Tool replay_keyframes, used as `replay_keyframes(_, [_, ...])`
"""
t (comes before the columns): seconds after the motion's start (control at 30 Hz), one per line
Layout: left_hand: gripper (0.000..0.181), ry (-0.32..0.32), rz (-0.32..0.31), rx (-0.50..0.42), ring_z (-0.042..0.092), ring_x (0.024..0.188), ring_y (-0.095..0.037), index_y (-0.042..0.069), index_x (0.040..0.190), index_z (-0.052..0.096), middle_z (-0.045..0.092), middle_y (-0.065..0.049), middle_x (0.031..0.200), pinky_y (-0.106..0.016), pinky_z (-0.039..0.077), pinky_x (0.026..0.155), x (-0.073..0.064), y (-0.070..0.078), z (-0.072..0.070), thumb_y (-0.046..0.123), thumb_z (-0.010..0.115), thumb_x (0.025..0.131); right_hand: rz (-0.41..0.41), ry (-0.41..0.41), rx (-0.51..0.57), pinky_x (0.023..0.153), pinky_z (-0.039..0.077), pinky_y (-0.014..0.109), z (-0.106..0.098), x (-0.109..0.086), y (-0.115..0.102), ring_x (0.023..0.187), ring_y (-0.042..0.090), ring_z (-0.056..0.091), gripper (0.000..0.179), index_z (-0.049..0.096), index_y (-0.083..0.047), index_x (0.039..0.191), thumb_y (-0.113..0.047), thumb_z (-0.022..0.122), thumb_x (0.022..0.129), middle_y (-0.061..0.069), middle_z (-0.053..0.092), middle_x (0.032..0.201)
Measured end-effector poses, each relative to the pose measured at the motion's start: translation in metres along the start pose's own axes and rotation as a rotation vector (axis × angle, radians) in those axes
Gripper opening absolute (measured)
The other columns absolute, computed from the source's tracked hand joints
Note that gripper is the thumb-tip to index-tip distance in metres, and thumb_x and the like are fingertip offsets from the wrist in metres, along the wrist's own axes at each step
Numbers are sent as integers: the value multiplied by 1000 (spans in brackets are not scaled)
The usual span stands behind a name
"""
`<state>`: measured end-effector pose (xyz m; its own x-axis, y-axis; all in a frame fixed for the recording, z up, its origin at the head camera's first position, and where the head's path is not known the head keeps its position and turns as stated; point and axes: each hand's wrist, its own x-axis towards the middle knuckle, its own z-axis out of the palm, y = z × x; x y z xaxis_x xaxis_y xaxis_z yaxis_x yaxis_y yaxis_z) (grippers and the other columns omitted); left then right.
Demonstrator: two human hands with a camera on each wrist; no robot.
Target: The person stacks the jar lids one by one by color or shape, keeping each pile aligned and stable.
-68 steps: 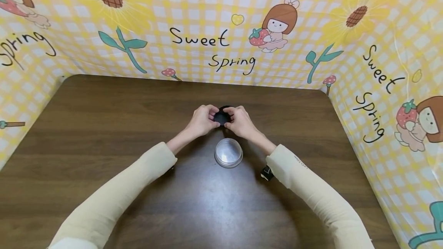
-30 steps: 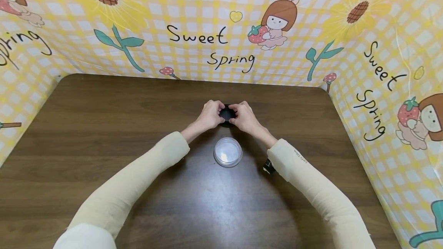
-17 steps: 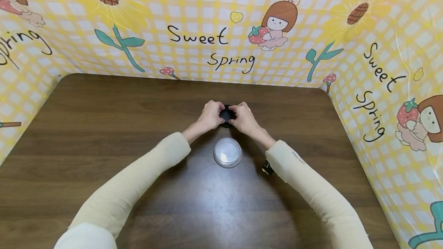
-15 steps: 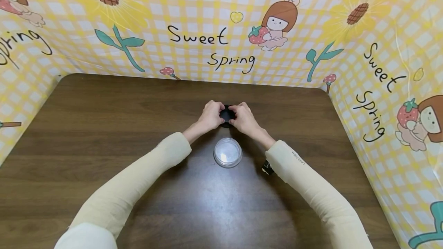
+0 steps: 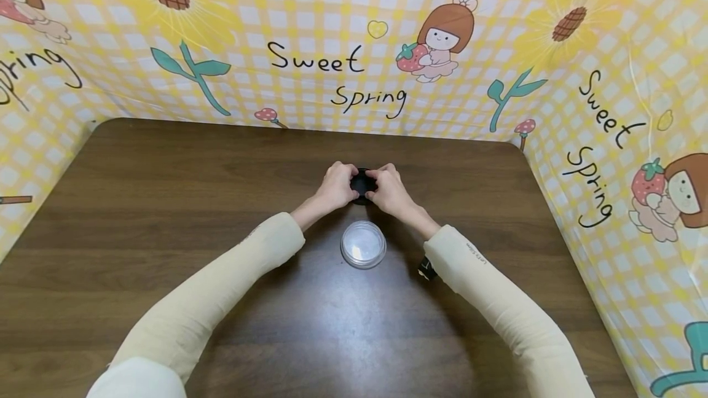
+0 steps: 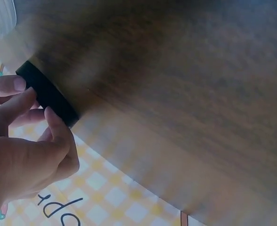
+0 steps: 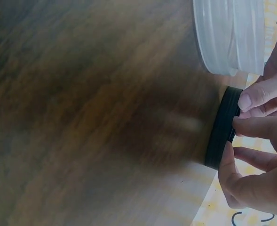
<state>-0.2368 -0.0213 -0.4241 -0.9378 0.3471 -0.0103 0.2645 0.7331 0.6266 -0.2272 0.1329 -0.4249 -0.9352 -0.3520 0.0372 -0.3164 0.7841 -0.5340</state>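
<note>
A round black jar lid lies on the table with its dark hollow facing up. At its left side my left hand pinches the rim between thumb and fingers. Opposite, my right hand grips the right side in the same way. The left wrist view shows the low black wall of the lid flat on the wood, fingertips along its upper edge. On the near side of the lid stands a clear, wide-mouthed jar, untouched by either hand; its ridged wall shows in the right wrist view.
The brown wooden table has rounded far corners. A yellow-checked printed cloth rises along its back and both sides. A small black device sits under the right sleeve cuff.
Since the earliest frame, the hands and lid have shifted slightly right and away, and the left forearm has swung inward. Over the last second the hands stay nearly still; the jar stays in place.
</note>
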Motion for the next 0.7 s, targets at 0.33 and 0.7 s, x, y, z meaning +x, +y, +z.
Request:
replay_keyframes(0.33, [48, -34, -27, -138, 57, 105, -29, -8, 123, 58, 63, -21, 110, -36, 45, 92, 4, -3, -4, 3, 75, 79, 8, 50, 87, 96, 37, 40, -1, -2, 4, 113, 31, 43, 39, 61, 11, 120, -3, 68, 85, 21, 70, 96])
replay_keyframes(0.7, [32, 34, -136, -420, 59, 105, -28, -3, 123, 60, 62, -18, 114, -37, 48, 90, 0, -5, -6, 10, 61, 93, 65, 82, 218, 94, 42, 40, -5, -4, 5, 114, 31, 47, 35, 60, 9, 123, -4, 61, 91, 26, 58, 117])
